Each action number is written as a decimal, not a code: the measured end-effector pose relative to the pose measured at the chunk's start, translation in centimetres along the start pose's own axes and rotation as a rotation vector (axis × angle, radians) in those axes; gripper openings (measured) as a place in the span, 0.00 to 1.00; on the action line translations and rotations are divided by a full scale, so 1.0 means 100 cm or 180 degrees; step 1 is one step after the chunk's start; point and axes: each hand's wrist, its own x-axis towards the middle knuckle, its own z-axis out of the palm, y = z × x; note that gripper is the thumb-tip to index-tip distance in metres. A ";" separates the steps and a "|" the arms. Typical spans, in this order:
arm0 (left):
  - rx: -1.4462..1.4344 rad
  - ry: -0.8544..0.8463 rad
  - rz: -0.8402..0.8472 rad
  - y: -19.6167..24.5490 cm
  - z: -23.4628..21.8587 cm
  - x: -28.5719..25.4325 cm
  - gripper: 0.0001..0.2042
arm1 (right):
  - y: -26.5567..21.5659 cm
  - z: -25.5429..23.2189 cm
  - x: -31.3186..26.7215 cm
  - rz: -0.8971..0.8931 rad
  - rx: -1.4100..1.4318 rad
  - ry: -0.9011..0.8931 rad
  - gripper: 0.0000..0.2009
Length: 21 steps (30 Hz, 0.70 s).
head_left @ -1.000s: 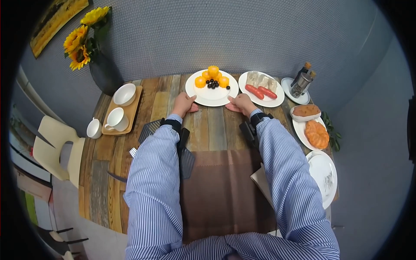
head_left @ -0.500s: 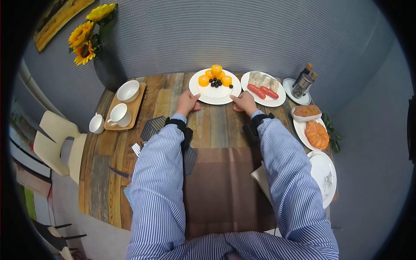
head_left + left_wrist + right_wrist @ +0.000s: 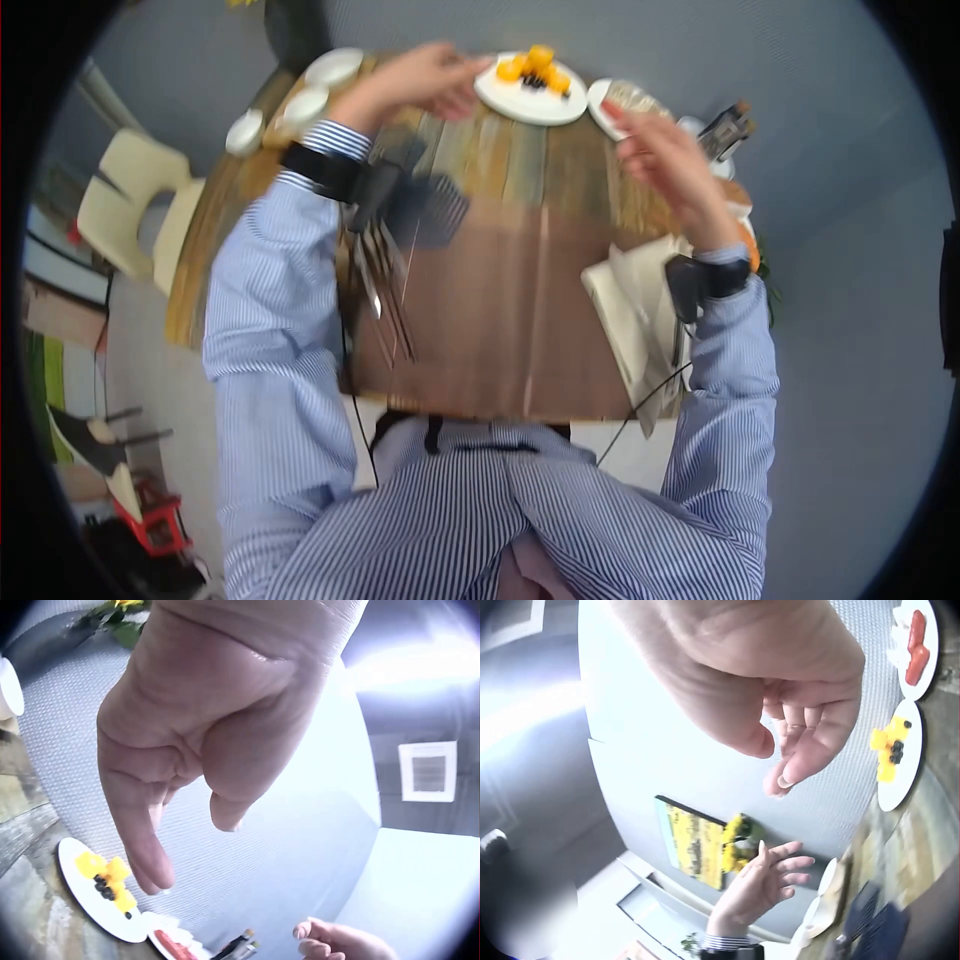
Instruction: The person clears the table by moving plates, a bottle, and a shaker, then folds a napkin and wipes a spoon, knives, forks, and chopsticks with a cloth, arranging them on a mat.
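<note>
Across the wooden table [image 3: 500, 170], the biggest thing in sight, a brown runner [image 3: 500, 310] covers the near half, with forks and other cutlery [image 3: 385, 280] lying on its left edge and a folded napkin [image 3: 630, 310] on its right. Farther back stands the white plate of orange fruit pieces and dark berries [image 3: 530, 85], near the far edge and a little left of a second plate with sausages [image 3: 915, 652]; a wooden tray with a cup and bowl [image 3: 315, 85] sits at the far left corner. Both hands are lifted off the table and hold nothing. The left hand [image 3: 425, 80] hovers just left of the fruit plate, fingers loose and hanging downward in the wrist view, not touching the rim as far as I can tell. The right hand [image 3: 665, 160] is raised well apart from that plate, nearer the sausage plate, fingers relaxed and slightly curled, palm turned inward. From where I stand, handling the fruit plate well would call for bringing both hands level to opposite sides of the rim, thumbs on top and fingers under, and keeping it flat, since the stacked fruit looks likely to roll if it tips.
</note>
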 end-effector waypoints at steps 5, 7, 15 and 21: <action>0.0151 0.0697 0.0459 0.021 0.003 -0.152 0.25 | 0.012 0.004 -0.113 -0.0142 0.0154 -0.0179 0.11; 0.0025 0.1033 0.0384 0.011 0.011 -0.202 0.21 | 0.030 0.006 -0.147 -0.0223 -0.0269 0.0312 0.10; -0.0655 0.1780 -0.0320 -0.088 0.076 -0.289 0.13 | 0.108 -0.022 -0.214 -0.0179 0.0959 0.1248 0.09; -0.0203 0.2399 -0.0090 -0.122 0.100 -0.295 0.09 | 0.116 -0.020 -0.246 -0.0077 0.0180 0.1835 0.10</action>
